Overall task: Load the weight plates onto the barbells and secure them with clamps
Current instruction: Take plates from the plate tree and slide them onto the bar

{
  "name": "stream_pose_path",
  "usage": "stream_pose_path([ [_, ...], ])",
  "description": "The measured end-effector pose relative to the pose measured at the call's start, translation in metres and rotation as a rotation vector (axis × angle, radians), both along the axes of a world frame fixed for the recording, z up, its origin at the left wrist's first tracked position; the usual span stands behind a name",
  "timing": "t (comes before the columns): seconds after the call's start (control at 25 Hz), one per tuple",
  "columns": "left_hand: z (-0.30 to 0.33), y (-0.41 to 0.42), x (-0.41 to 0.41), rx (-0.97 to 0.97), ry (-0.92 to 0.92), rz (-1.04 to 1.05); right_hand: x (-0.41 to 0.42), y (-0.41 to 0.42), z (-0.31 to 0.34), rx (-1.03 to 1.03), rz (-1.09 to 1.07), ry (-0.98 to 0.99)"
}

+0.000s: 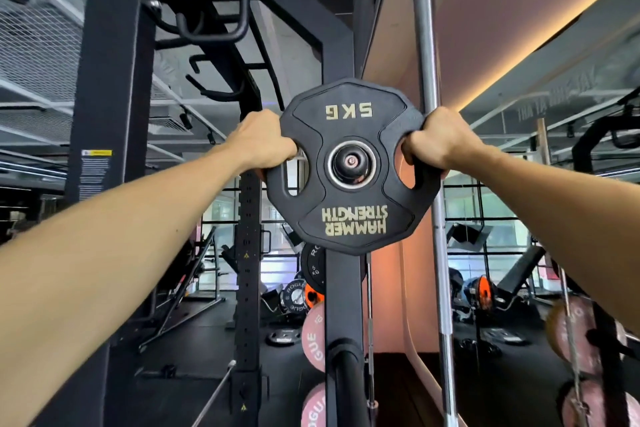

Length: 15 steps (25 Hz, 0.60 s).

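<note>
Both hands (263, 146) grip weight plate (351, 166) sides.

A black rack upright (341, 305) rises dead centre. Curved hooks (211, 24) hang overhead at left; a mirror (554, 156) covers the right.

Black rack upright (341, 305) with a storage peg (351, 163) carrying the black 5 kg plate (349, 218); pink plates (313, 336) stored lower on its left side.
</note>
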State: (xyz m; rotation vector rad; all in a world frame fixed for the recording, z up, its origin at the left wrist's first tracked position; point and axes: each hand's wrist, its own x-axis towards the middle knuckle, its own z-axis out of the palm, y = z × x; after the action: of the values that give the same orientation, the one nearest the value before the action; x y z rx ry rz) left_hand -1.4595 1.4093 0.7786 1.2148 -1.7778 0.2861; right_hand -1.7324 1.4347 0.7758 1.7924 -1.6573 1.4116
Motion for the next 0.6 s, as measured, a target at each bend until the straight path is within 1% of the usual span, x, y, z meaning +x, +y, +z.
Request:
stream_pose_path([
  [0.12,-0.002,-0.037,-0.005,0.01,-0.008,0.042,-0.006,-0.038,0.001,-0.026,-0.004,0.002],
  [0.36,-0.005,-0.103,-0.011,-0.005,0.04,0.043,-0.011,-0.109,-0.003,-0.03,-0.01,0.006],
  [0.48,-0.003,-0.127,-0.015,-0.021,0.014,0.064,-0.014,-0.134,-0.004,-0.025,-0.031,0.012],
  [0.6,-0.003,-0.155,-0.019,-0.012,0.004,0.075,-0.015,-0.158,-0.005,-0.008,-0.033,-0.039],
])
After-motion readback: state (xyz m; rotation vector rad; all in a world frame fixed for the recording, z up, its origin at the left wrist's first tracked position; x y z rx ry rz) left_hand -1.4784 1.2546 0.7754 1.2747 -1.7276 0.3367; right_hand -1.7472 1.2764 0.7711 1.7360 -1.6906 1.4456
